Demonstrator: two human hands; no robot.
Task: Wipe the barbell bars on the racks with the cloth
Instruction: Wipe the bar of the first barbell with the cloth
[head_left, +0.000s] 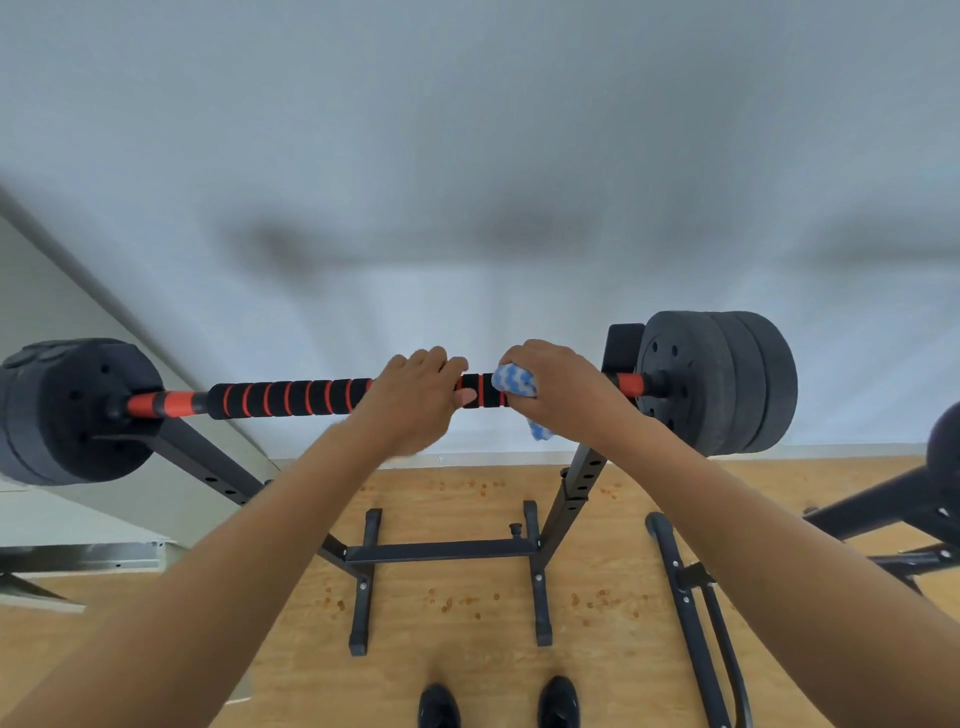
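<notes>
A barbell bar (291, 398) with black foam grip and red stripes lies across a black rack (441, 552) in front of me. Black weight plates sit at its left end (67, 410) and right end (722, 382). My left hand (415, 395) grips the bar near its middle, fingers curled over the top. Just to the right, my right hand (561, 389) holds a blue-and-white cloth (514, 382) wrapped against the bar, with a corner of cloth hanging below.
A white wall stands right behind the bar. A second black rack (691, 597) and another dark weight plate (945, 447) are at the right edge. My two black shoes (498, 704) stand on the wooden floor below the rack.
</notes>
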